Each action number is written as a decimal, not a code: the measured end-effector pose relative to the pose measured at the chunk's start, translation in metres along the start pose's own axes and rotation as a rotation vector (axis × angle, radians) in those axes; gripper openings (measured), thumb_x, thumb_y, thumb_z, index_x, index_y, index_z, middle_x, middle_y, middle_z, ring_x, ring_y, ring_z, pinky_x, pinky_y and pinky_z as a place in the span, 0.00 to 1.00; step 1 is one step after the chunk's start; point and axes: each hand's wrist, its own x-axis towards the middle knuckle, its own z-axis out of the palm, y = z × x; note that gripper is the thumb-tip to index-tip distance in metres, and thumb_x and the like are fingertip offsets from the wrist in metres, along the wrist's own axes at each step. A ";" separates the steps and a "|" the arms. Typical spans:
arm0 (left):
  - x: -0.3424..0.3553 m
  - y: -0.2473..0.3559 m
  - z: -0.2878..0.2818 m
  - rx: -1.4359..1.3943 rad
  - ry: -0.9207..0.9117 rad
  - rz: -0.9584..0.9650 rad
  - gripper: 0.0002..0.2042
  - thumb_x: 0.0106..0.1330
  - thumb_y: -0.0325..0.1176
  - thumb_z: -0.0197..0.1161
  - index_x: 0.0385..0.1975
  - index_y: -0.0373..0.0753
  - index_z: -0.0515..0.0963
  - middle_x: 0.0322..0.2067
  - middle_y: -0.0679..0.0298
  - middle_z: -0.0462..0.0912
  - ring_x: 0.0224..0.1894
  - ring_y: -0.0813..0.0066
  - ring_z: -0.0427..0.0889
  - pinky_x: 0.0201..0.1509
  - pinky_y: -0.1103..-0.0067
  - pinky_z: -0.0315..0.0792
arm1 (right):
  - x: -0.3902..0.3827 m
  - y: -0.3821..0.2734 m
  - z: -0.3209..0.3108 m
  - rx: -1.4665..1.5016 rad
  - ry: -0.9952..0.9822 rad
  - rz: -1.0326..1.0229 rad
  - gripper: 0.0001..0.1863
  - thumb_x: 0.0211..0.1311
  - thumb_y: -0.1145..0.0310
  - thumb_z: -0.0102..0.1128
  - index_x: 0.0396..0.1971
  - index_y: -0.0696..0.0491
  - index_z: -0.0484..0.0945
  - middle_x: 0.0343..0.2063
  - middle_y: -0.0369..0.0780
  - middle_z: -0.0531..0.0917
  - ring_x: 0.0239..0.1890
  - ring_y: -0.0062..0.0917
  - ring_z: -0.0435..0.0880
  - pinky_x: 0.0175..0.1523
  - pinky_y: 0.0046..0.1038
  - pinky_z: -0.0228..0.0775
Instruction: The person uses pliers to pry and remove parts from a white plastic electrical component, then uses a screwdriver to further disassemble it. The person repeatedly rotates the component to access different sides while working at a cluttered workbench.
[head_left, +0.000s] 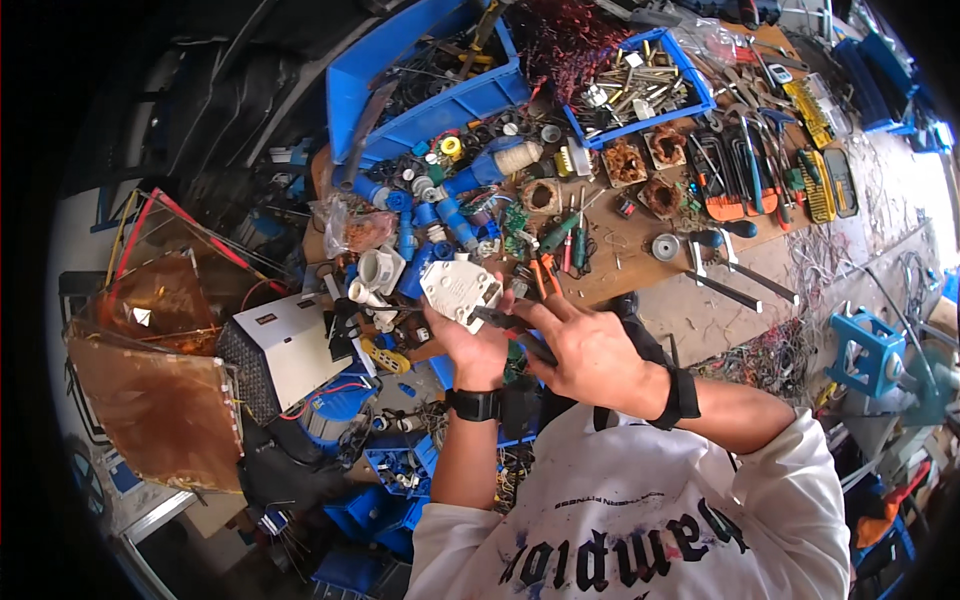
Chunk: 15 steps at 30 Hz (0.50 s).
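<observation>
In my left hand (468,348) rests a flat white plastic housing (460,290), roughly many-sided, with small holes and raised spots on its face. My fingers curl round its lower edge. My right hand (595,350) is closed round the handles of dark pliers (490,317), whose jaws meet the lower right edge of the housing. The fingers partly hide the handles, and I cannot tell exactly what the jaws pinch. Just beyond my right hand lies a tool with orange handles (546,277). Left of the housing are a white plastic fitting (380,270) and blue cylindrical parts (458,222).
A blue bin (440,115) and a blue tray (690,75) of metal pieces stand at the back of the wooden table (625,275). Copper-wound motor parts (625,162), screwdrivers (568,245) and two black-handled clamps (725,290) lie right. A white-faced box (300,340) sits left.
</observation>
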 end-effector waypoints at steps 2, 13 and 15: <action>0.001 -0.005 -0.010 0.061 0.025 -0.037 0.30 0.68 0.64 0.39 0.52 0.46 0.74 0.41 0.63 0.81 0.42 0.59 0.82 0.37 0.61 0.79 | -0.007 0.005 0.005 0.044 -0.009 0.024 0.30 0.55 0.62 0.63 0.59 0.54 0.69 0.37 0.46 0.78 0.37 0.41 0.83 0.40 0.38 0.77; 0.000 -0.026 -0.028 0.081 0.078 -0.097 0.30 0.70 0.64 0.36 0.54 0.47 0.72 0.43 0.63 0.81 0.43 0.58 0.82 0.36 0.60 0.79 | -0.019 0.012 0.024 0.037 -0.080 0.138 0.33 0.55 0.61 0.63 0.60 0.56 0.65 0.37 0.49 0.78 0.36 0.43 0.83 0.39 0.38 0.77; 0.002 -0.025 -0.028 0.016 0.065 -0.125 0.30 0.70 0.64 0.37 0.54 0.47 0.72 0.43 0.63 0.81 0.43 0.57 0.83 0.36 0.60 0.79 | -0.015 0.010 0.025 0.013 -0.094 0.164 0.34 0.55 0.62 0.64 0.61 0.55 0.65 0.37 0.48 0.77 0.36 0.43 0.83 0.39 0.38 0.77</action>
